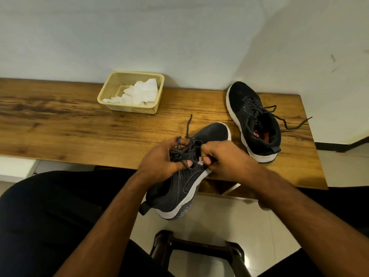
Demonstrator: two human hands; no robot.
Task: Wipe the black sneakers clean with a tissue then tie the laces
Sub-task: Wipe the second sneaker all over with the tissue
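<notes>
Hands: I'm gripping laces [184, 150] with left hand [159, 160] and right hand [221, 158].
Shoe [191, 172]: lying under both, toe pointing far-right.

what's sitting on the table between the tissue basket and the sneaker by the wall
Nothing: in the head view, only bare wooden table separates the basket from the far sneaker.

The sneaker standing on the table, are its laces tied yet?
No, the laces of the sneaker on the table lie loose, their ends trailing across the wood.
</notes>
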